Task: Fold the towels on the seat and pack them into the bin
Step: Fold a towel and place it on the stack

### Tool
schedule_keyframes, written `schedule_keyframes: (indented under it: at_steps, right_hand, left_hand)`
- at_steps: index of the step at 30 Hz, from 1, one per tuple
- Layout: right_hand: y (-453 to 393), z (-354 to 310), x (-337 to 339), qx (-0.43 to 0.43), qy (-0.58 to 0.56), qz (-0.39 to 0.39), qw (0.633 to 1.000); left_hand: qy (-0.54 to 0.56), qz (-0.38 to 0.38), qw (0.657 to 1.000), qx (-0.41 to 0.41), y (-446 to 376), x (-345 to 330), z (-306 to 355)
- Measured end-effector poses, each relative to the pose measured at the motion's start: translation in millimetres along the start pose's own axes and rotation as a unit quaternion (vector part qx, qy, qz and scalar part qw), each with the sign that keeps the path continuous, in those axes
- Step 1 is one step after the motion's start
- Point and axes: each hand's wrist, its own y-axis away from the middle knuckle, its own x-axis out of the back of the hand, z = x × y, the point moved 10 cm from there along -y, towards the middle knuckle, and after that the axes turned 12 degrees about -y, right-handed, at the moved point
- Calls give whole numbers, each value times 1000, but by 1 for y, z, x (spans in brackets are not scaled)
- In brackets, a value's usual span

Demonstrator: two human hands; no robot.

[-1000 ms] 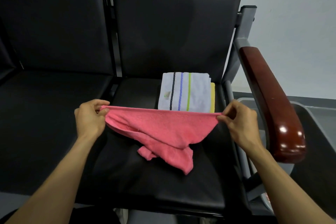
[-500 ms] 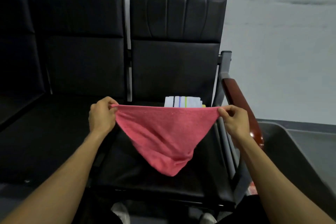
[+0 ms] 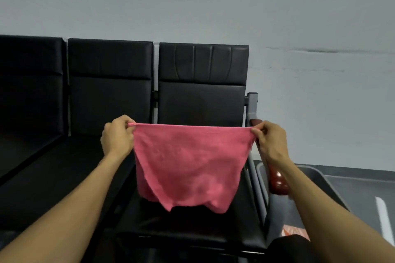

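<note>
both hands, left (image 3: 117,137) and right (image 3: 271,142), pinch the towel's (image 3: 188,166) top corners; it has risen off the seat (image 3: 192,226) and hangs spread, ready for folding.

A black padded seat (image 3: 192,223) in a row of seats; its cushion shows nothing resting on it

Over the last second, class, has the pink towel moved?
Yes. The pink towel has risen: it lay bunched on the seat, and now hangs clear of it against the backrest.
</note>
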Motion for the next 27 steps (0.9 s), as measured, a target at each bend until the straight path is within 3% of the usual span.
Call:
schedule_keyframes:
  at_steps: [11, 20, 27]
  right_hand:
    - [-11, -12, 6, -2, -15, 22, 1000]
    - [16, -17, 21, -12, -99, 45, 994]
    - [40, -24, 34, -15, -121, 85, 989]
  left_hand:
    - [22, 20, 1000, 4, -8, 6, 11]
    - [102, -26, 994, -1, 17, 14, 16]
    - [136, 9, 991, 3, 45, 27, 12]
